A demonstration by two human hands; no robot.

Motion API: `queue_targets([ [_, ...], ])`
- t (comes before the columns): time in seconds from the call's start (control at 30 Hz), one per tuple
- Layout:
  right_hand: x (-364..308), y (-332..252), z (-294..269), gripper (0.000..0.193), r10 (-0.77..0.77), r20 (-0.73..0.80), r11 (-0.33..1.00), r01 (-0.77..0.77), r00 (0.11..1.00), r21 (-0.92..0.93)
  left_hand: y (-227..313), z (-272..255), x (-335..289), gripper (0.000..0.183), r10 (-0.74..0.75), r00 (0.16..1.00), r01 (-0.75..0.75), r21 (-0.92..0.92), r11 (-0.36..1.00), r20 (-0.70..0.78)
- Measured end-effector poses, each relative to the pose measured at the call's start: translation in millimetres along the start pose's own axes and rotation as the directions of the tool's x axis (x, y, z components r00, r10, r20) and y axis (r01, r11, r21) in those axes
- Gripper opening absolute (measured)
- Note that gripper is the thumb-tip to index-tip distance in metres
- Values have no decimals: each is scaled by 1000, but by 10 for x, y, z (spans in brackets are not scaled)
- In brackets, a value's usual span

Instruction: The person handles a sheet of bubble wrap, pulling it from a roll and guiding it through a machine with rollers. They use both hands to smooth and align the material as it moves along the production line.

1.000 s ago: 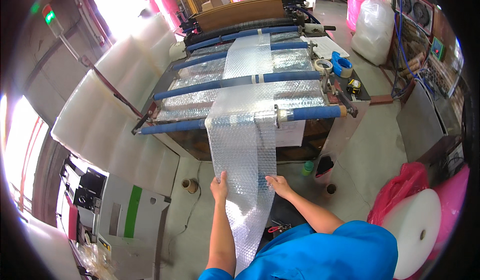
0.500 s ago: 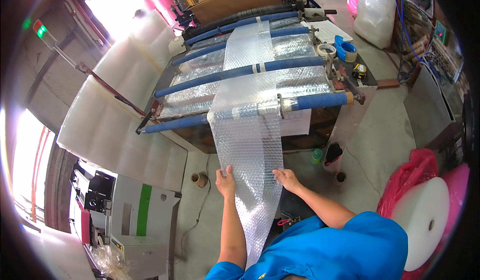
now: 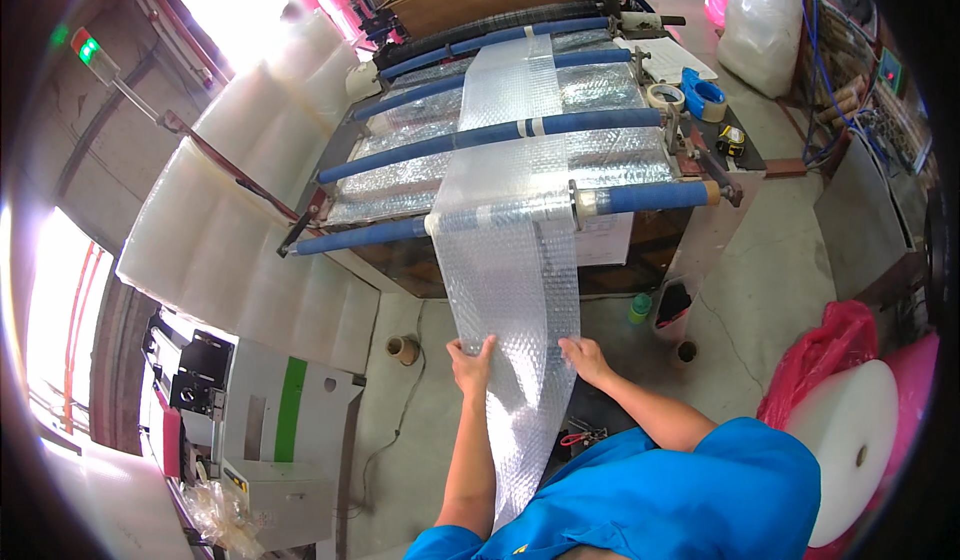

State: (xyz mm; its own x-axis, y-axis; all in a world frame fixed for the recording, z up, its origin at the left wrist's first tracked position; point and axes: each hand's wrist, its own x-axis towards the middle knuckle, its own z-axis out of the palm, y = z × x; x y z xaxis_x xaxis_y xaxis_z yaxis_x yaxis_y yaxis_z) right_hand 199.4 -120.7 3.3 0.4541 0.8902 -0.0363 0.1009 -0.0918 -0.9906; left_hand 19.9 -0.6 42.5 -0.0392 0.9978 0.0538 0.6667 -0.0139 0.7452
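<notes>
A long strip of clear bubble wrap (image 3: 512,290) runs over the blue rollers and hangs down toward me. My left hand (image 3: 471,364) is closed on its left edge, thumb on the front face. On the opposite edge my right hand (image 3: 585,359) pinches the wrap between thumb and fingers. Below my hands the strip slants down to my blue shirt. The front blue roller (image 3: 650,197) carries the strip between two collars. Behind it, another blue roller (image 3: 420,150) crosses over the strip, which lies on a silvery bubble sheet (image 3: 615,175).
Tape rolls (image 3: 705,100) and a tape measure (image 3: 732,141) lie on the machine's right corner. A white foam roll (image 3: 845,450) and red plastic stand at my right. A grey machine (image 3: 300,430) is at the left. Cardboard cores (image 3: 402,350) and a green bottle (image 3: 640,308) stand on the floor.
The view has shifted slightly. My left hand has moved right and inward on the strip, and the wrap between my hands is narrower and more bowed. Both hands keep hold of it.
</notes>
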Motion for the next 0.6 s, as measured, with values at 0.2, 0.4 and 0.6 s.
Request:
queue_targets([
  [0.2,600,-303,-156,41,-111,-25,986,113,994,124,521,90,498,70,42,999,-42,-130,991,-2],
  [0.4,1044,-713,-288,40,-94,-61,987,101,994,127,1001,-25,861,68,55,998,-57,-184,981,-16],
  [0.6,503,-1708,-412,38,-238,-53,629,112,970,-769,884,-233,877,65,51,995,-39,-134,990,89],
])
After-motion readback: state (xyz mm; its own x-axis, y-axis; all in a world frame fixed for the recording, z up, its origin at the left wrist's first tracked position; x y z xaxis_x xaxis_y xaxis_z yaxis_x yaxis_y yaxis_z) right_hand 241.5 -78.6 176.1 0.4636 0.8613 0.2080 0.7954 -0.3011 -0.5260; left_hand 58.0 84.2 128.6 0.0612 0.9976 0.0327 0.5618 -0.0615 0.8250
